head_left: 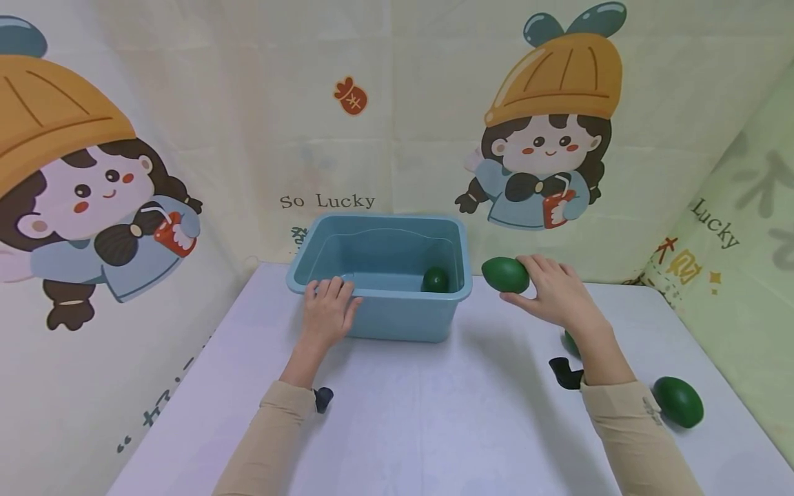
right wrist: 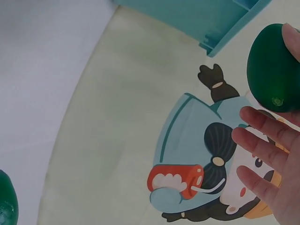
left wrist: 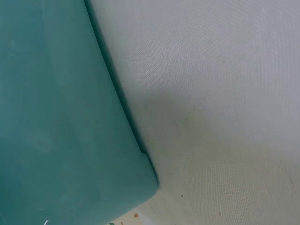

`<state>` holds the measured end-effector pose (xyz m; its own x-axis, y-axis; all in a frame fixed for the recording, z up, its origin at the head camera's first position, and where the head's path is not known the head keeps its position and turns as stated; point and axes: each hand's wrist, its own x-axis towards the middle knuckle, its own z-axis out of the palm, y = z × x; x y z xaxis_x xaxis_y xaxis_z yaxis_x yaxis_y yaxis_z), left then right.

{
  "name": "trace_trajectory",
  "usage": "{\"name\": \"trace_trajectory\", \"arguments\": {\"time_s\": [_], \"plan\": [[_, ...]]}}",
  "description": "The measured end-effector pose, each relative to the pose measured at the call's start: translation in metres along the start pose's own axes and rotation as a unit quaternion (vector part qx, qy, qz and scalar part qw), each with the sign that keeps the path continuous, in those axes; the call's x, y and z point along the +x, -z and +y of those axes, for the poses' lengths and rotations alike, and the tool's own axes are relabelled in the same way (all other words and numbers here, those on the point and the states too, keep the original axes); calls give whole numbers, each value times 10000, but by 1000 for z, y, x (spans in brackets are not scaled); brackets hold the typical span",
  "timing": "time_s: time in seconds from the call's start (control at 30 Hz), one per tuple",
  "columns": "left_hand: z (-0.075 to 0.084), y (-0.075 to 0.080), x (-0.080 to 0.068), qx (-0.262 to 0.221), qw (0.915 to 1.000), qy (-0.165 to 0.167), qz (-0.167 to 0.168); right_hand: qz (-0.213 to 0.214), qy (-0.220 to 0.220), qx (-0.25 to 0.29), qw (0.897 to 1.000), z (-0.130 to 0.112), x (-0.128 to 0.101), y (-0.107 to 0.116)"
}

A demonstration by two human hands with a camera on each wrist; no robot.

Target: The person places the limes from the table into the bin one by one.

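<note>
My right hand (head_left: 558, 289) holds a smooth green oval fruit (head_left: 505, 275) between thumb and fingers, in the air just right of the blue plastic bin (head_left: 397, 317). In the right wrist view the fruit (right wrist: 272, 70) shows a small pale stem mark, with several fingers spread below it. My left hand (head_left: 329, 313) grips the bin's front rim near its left corner, fingers over the edge. Inside the bin, at the right, lies another green fruit (head_left: 435, 280). The left wrist view shows the bin's outer wall (left wrist: 70, 122) beside the table, without the hand.
On the white table (head_left: 397, 413), a green fruit (head_left: 679, 401) lies to the right of my right forearm. Another fruit (head_left: 571, 343) is mostly hidden behind my right wrist. A cloth backdrop (head_left: 422, 138) printed with cartoon figures hangs behind the table and along its sides.
</note>
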<state>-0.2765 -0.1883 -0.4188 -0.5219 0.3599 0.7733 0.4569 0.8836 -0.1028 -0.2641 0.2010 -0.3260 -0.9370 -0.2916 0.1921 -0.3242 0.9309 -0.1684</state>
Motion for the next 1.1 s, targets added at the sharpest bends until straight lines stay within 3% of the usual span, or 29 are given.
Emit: {"name": "trace_trajectory", "arguments": {"time_s": [0.3, 0.57, 1.1], "plan": [[1, 1, 1, 81, 10000, -13, -6, 65, 77, 2, 9999, -3, 3, 3], [1, 0, 1, 73, 9998, -63, 193, 81, 68, 41, 9999, -7, 7, 6], [1, 0, 1, 59, 10000, 9, 63, 117, 164, 97, 9998, -16, 16, 9]]}}
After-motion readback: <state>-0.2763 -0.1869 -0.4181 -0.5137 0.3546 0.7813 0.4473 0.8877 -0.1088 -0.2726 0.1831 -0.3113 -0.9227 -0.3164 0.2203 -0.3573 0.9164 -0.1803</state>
